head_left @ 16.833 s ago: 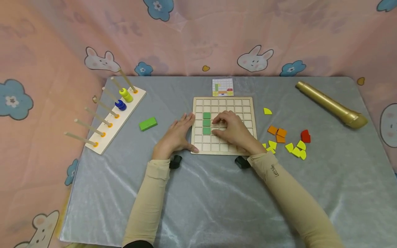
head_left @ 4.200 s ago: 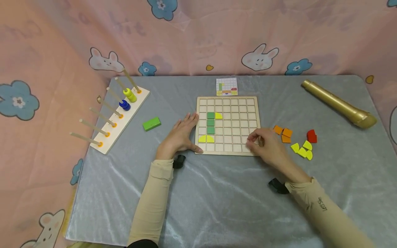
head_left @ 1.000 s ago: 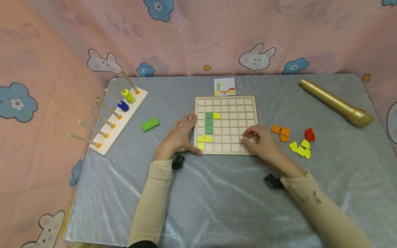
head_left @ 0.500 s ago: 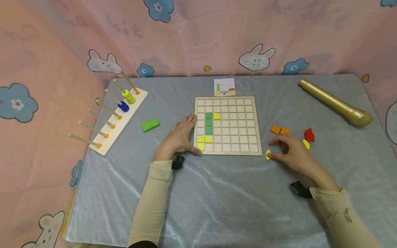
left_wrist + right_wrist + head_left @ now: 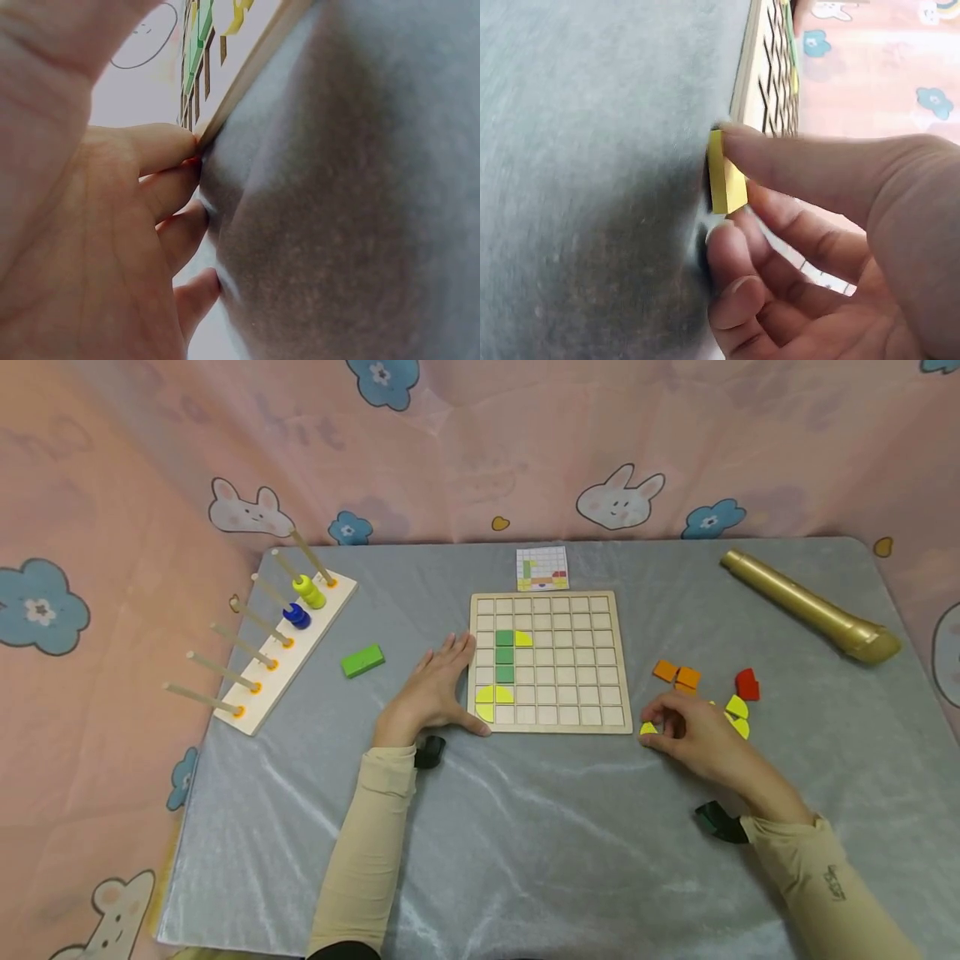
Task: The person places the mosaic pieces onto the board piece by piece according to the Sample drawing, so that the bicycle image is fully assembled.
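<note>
One yellow quarter-circle tile [image 5: 648, 728] is being pinched at the fingertips of the right hand [image 5: 697, 735], much the nearer of the two, with no clear long axis being shown. Just leftward of those fingertips, the near right corner of the wooden grid board [image 5: 570, 677] is being faced, its squares stretching left and forward, while its far side is being touched by the wide-spread, otherwise unladen left hand [image 5: 427, 697].

Right hand [image 5: 697, 739] off board [image 5: 558, 675], yellow piece [image 5: 648, 728] turned in its fingers [image 5: 729, 246]; board's lower left: three yellow quarters [image 5: 487, 695] (new arrivals).
</note>
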Demonstrator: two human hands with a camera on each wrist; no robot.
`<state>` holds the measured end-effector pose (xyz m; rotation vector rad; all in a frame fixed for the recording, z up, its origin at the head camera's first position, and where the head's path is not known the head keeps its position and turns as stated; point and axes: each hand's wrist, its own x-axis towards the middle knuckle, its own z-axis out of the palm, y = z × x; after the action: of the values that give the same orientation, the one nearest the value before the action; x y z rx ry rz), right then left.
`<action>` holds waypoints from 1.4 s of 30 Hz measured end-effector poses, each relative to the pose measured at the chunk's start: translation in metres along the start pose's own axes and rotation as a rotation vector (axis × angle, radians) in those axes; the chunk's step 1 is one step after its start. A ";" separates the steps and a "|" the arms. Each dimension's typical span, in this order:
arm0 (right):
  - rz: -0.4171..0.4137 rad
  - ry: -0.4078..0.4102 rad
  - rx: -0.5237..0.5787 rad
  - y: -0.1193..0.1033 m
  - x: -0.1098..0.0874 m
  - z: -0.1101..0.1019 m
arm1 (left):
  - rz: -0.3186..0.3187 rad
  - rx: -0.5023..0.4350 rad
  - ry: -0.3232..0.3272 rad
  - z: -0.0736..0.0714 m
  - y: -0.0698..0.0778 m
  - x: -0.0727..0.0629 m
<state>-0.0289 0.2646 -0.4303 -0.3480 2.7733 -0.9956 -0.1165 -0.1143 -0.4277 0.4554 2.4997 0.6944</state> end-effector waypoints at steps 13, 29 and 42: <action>0.067 -0.033 0.009 -0.011 0.001 -0.001 | -0.005 0.006 -0.001 0.000 0.000 0.001; -0.108 0.034 0.118 -0.056 0.034 0.029 | -0.006 0.005 -0.009 0.000 0.000 0.000; -0.074 -0.010 0.318 -0.093 0.069 0.074 | -0.016 0.015 -0.006 0.000 0.000 0.000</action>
<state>-0.0628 0.1311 -0.4322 -0.4069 2.5504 -1.4210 -0.1168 -0.1140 -0.4272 0.4423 2.5022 0.6674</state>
